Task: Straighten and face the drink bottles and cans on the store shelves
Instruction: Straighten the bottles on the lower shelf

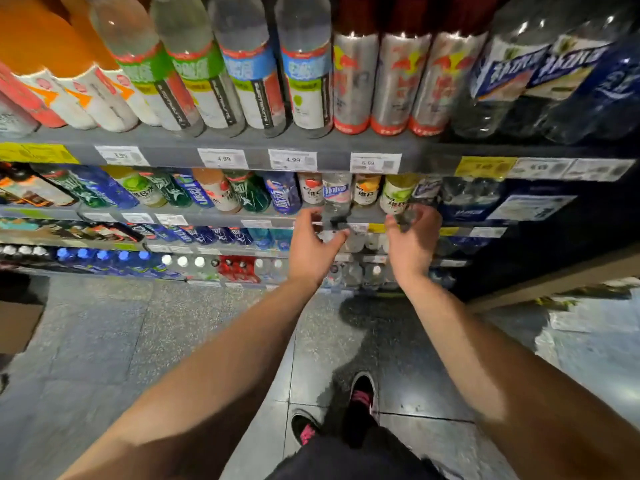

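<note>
Head view: both arms reach to the second shelf (363,216) at 12 o'clock. Left hand (313,245) has curled fingers spread beside a clear bottle (336,194), apparently not gripping it. Right hand (412,237) pinches a small clear bottle (408,214); blur hides detail. Upper rows look faced; this section seems in progress, lower rows unclear. Speckled tile floor (138,334) at 6 o'clock.

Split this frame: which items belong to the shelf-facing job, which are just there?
Job:
left hand, reaching toward the clear bottle
right hand, fingers curled on a blurred bottle
silver cans on the shelf above

Just there:
price tags
cardboard box on the floor
person's shoes
</note>
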